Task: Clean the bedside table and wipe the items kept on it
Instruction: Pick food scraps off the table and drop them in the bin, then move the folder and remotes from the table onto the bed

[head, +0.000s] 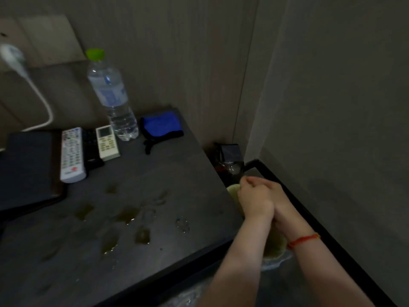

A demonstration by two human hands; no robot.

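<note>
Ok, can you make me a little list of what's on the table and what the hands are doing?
table: dark bedside table, wet patches on the near part
bottle: water bottle with green cap, upright at the back
remotes: white remote, black remote, small white remote, side by side
cloth on table: blue cloth beside the bottle
hands: left hand and right hand together, past the table's right edge, gripping a greenish cloth

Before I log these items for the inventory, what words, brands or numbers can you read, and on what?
None can be read.
Water bottle: blue label print, blurred.
White TV remote: red logo and button marks, too small.
White air-conditioner remote: display and keys, too small.
Black remote: nothing legible.
</note>
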